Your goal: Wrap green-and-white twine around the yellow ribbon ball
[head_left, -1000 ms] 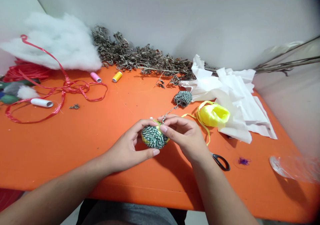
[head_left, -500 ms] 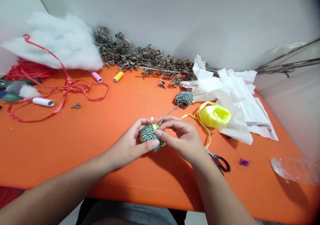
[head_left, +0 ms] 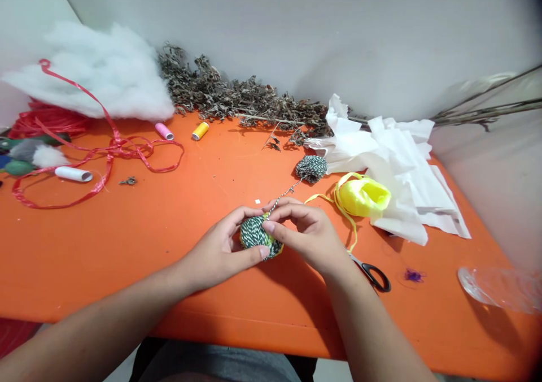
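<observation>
Left hand clasps and partly hides a striped ball; right hand pinches its cord.

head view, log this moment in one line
left hand: holds cord-wrapped ball | right hand: pinches striped cord at ball | striped cord: leads to striped bundle | scissors: on orange table

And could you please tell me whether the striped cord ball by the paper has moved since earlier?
No, the striped cord ball shows no shift against the white paper beside it.
</observation>
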Action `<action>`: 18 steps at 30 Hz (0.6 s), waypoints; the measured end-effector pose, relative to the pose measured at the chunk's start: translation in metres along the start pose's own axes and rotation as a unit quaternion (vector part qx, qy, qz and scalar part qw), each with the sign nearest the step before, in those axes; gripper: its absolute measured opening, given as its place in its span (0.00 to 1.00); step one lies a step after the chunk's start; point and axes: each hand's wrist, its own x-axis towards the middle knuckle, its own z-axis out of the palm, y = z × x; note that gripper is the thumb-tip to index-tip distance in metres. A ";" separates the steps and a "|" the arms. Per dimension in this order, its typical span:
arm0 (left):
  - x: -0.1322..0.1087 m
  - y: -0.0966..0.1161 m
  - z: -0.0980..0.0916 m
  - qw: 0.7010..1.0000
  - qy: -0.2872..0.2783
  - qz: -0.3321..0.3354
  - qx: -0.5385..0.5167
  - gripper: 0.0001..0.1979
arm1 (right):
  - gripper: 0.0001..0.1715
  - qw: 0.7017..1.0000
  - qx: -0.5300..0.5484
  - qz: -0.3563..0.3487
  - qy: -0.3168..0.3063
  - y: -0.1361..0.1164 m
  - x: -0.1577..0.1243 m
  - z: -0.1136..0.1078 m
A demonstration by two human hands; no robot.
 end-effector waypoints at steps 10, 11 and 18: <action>0.000 -0.002 0.000 1.000 -0.002 0.005 0.017 0.28 | 0.05 1.000 0.017 0.005 0.019 0.002 0.000 0.001; 0.000 -0.002 0.000 1.000 0.003 0.008 0.024 0.28 | 0.05 0.999 0.028 0.010 0.024 0.002 0.000 0.001; 0.003 0.000 -0.001 1.000 -0.001 0.012 0.015 0.27 | 0.08 0.993 0.100 0.047 0.052 0.004 0.001 0.006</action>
